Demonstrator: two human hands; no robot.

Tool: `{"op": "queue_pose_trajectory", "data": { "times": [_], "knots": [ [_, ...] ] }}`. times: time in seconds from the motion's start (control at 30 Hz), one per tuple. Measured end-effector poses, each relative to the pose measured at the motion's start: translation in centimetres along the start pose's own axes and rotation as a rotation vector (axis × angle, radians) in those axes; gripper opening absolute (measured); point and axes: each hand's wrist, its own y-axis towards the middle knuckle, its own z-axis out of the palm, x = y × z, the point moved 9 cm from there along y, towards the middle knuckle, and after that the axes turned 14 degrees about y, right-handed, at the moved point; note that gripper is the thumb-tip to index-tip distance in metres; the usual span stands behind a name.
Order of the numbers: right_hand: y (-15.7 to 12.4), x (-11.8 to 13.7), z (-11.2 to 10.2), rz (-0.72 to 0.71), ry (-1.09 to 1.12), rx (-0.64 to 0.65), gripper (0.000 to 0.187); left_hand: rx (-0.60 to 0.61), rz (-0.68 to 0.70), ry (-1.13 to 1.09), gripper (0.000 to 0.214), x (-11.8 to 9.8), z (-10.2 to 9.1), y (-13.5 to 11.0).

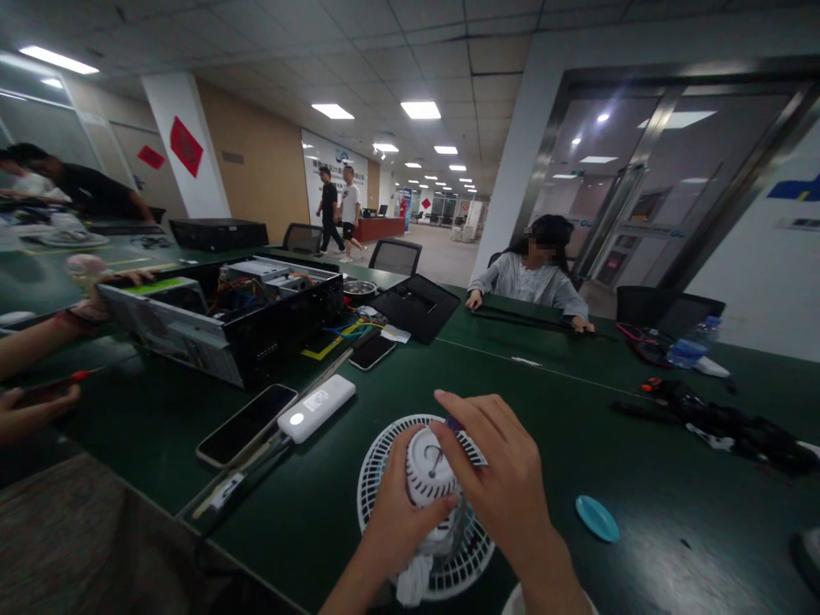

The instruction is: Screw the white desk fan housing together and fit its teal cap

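Note:
A small white desk fan lies on the dark green table, with its round white grille (384,465) flat and its domed white motor housing (426,468) rising from the middle. My left hand (401,525) wraps the housing from the lower left. My right hand (496,465) presses over it from the upper right. A small dark purple item shows at my right fingertips (454,423), too hidden to name. White cloth or paper (413,581) hangs below the housing.
A white power bank (317,408) and a smartphone (247,424) lie left of the fan. An opened computer case (256,316) stands beyond them. At far left, a co-worker's hands (38,401) hold a red-tipped tool. A teal disc (597,518) and black cables (717,423) lie right.

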Motion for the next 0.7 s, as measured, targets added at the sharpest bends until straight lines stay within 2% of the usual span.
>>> {"op": "queue_pose_trajectory", "data": {
  "times": [0.17, 0.33, 0.57, 0.7],
  "knots": [
    [0.1, 0.2, 0.1, -0.003, 0.084, 0.048, 0.036, 0.004, 0.018, -0.010, 0.072, -0.1, 0.1, 0.1],
    [0.3, 0.2, -0.3, -0.015, 0.009, -0.006, 0.018, -0.007, -0.003, -0.001, 0.071, 0.2, 0.1, 0.1],
    [0.2, -0.6, -0.3, 0.051, 0.053, 0.064, 0.029, 0.025, 0.007, -0.033, 0.070, -0.4, 0.1, 0.1],
    [0.2, -0.7, -0.2, 0.040, -0.042, 0.046, 0.020, 0.031, -0.002, -0.050, 0.071, -0.2, 0.2, 0.1]
  ]
}}
